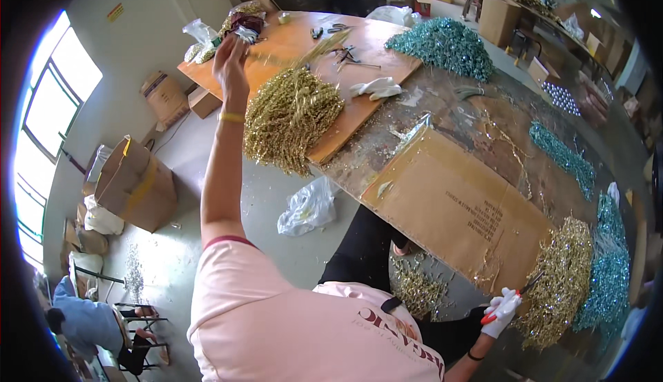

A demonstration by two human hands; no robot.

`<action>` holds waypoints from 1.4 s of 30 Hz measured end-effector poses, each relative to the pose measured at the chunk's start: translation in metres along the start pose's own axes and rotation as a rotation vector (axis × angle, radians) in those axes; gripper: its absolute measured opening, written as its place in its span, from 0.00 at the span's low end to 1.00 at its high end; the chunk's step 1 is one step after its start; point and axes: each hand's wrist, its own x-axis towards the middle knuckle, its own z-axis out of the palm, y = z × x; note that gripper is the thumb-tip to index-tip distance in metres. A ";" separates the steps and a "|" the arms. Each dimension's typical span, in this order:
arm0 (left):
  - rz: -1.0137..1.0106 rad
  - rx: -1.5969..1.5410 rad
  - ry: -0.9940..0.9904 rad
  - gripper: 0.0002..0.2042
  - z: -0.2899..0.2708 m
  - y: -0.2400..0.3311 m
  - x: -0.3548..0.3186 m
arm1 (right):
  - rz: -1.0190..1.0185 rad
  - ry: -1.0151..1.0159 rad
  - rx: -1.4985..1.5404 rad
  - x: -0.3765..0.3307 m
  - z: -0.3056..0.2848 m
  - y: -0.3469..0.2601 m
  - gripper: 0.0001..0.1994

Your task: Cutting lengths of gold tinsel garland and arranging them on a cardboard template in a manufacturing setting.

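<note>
My left hand is bare and raised at the far left of the table, its fingers drawn together. Beside it, blurred gold glitter strands stretch to the right and seem to run from its fingers. Below them, a thick heap of gold glitter strands hangs over the orange board's edge. At the lower right, my right hand wears a white glove and grips red-handled scissors. Their dark blades point toward a second gold bundle, which drapes over the table edge.
An orange board bears pliers and a white glove. Teal glitter strands are heaped behind it. Flat cardboard covers the near table edge. A plastic bag and a carton stand on the floor; a person sits lower left.
</note>
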 end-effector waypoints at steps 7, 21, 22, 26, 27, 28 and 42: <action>0.325 1.244 0.428 0.16 -0.123 -0.060 -0.040 | 0.012 -0.015 -0.053 -0.009 0.012 0.000 0.27; 0.166 1.864 -0.491 0.14 -0.037 -0.207 -0.013 | -0.227 0.082 -0.170 -0.010 0.017 0.012 0.14; 0.143 1.843 -0.474 0.12 -0.037 -0.204 -0.013 | -0.180 0.096 -0.188 -0.010 0.012 0.010 0.13; 0.080 1.844 -0.481 0.09 -0.024 -0.205 -0.023 | -0.329 -0.132 -0.197 0.014 -0.023 0.030 0.10; 0.223 2.028 -0.489 0.08 -0.047 -0.210 -0.021 | -0.359 -0.144 -0.334 0.006 -0.005 0.024 0.10; 0.205 2.034 -0.496 0.08 -0.048 -0.215 -0.020 | -0.388 -0.134 -0.454 -0.004 0.006 0.019 0.10; -0.020 -0.011 0.052 0.06 -0.044 -0.083 0.058 | -0.326 -0.027 -0.407 -0.017 0.013 0.011 0.20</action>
